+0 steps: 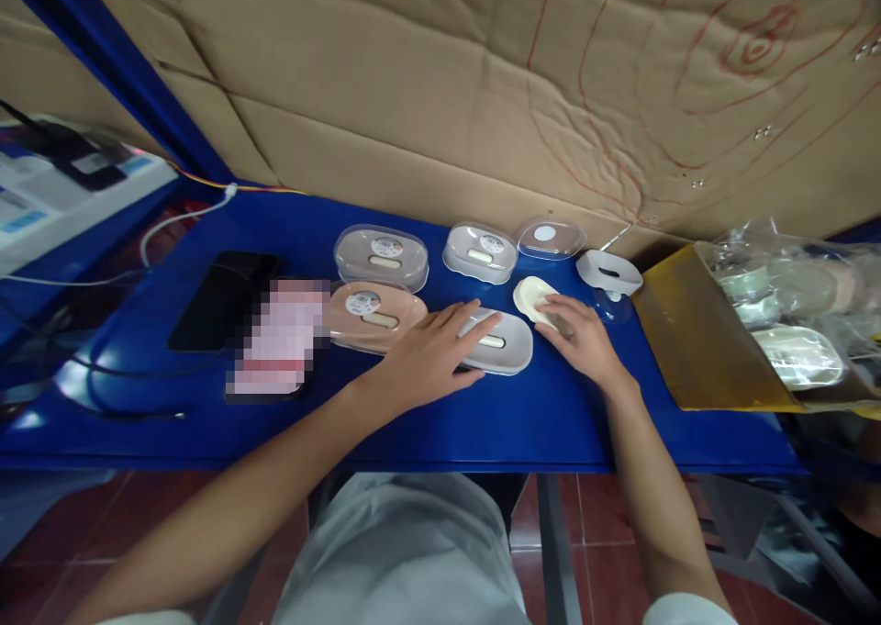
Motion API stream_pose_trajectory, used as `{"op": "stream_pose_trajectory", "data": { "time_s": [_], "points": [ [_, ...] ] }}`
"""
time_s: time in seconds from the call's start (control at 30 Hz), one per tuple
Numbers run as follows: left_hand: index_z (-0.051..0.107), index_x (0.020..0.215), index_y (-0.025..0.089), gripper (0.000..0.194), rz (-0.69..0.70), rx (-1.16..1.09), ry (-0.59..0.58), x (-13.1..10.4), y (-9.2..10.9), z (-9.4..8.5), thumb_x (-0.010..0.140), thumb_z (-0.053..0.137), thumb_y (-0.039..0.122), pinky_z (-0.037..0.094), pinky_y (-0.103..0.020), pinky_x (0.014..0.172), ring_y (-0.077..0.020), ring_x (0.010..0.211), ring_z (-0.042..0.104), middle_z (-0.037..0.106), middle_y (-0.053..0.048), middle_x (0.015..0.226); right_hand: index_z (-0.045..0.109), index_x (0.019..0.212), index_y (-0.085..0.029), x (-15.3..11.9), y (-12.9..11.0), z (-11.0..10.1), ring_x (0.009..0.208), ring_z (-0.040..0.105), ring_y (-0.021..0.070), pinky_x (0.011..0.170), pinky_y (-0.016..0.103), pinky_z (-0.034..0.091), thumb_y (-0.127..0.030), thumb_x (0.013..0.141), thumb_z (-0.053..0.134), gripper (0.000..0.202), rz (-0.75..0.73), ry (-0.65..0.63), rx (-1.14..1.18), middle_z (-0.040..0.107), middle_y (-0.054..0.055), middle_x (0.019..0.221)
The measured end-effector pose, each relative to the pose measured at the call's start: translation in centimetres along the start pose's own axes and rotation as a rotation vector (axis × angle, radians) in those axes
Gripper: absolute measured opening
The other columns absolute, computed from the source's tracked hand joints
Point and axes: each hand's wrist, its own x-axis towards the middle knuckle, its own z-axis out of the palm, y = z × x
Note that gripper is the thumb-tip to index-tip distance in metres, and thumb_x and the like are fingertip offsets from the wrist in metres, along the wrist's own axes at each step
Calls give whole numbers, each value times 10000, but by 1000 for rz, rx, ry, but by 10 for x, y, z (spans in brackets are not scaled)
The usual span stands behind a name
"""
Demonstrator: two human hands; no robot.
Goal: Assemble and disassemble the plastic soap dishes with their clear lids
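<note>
My left hand lies across the left part of a white oval plastic case, fingers spread and thumb stretched along its near edge. The case has a slot with a pale bar in its top. Just right of it, my right hand has its fingers closed on the near right side of a small cream-coloured oval piece. A peach oval case with a round label sits beside my left hand. Behind stand two whitish oval cases under clear covers, one at the left and one in the middle.
A clear oval cover and a white slotted oval piece lie at the back right. A cardboard box of wrapped pieces stands right. At left are a black phone-like object, a blurred pink item, cables and a power strip.
</note>
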Motion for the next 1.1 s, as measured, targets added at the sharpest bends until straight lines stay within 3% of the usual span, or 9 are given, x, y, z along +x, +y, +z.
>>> {"op": "stream_pose_trajectory", "data": {
  "time_s": [0.2,0.33,0.47,0.6,0.7,0.83,0.93,1.03,1.1],
  "points": [
    [476,1623,182,702,18,-5,-17,0,1,-2,993,729,361,477,-532,1206,-386,1497,526,439,-216,1693,731,1279,-272,2,13,-14,1314,683,295,1128,509,505,-498,1094,536,352,42,3,13,748,91,1387],
    [469,1628,198,687,26,21,-16,-1,1,-3,1007,709,367,485,-522,1196,-368,1485,540,465,-197,1680,691,1338,-208,-1,38,-24,1305,638,363,1101,562,470,-460,1077,474,423,321,178,-237,717,164,1391],
    [467,1629,205,687,28,36,-19,-1,1,-2,1009,710,375,488,-521,1186,-362,1483,540,475,-193,1674,697,1272,-172,-9,51,-25,1199,608,426,1045,640,433,-568,1003,534,506,606,145,-449,697,224,1301],
    [486,1618,208,684,24,36,-32,-1,2,-2,1001,723,383,493,-531,1174,-370,1467,554,487,-192,1666,677,1201,-192,-13,55,-22,1198,579,425,1074,678,385,-653,934,596,539,759,179,-396,652,208,1273],
    [487,1618,207,690,17,25,-39,0,3,-3,995,732,374,490,-536,1176,-374,1466,554,482,-188,1671,634,1237,-202,-16,59,-24,1170,605,406,1044,653,444,-661,851,680,601,831,189,-294,586,206,1341],
    [447,1639,221,734,-11,-43,-60,0,2,-5,982,752,340,469,-527,1211,-365,1503,521,460,-181,1687,642,1242,-215,-23,69,-34,1106,654,328,1006,524,535,-590,765,780,622,766,145,-200,580,170,1342],
    [367,1675,248,791,-28,-152,-78,-1,0,-4,978,740,280,455,-502,1234,-350,1556,465,411,-177,1716,661,1228,-224,-28,69,-46,1106,661,322,1015,522,546,-601,724,828,651,704,113,-148,628,146,1284],
    [269,1706,279,895,-61,-261,-81,-1,0,-4,950,747,222,452,-494,1241,-345,1584,428,378,-172,1729,656,1211,-234,-27,49,-57,1134,671,338,1018,561,551,-636,806,792,587,545,123,9,677,137,1247],
    [189,1724,304,1001,-87,-320,-81,-1,0,-5,917,774,201,458,-509,1235,-350,1567,452,390,-169,1711,629,1259,-266,-23,21,-59,1244,660,336,1062,553,547,-606,881,765,526,358,102,156,663,131,1364]
  ]
}}
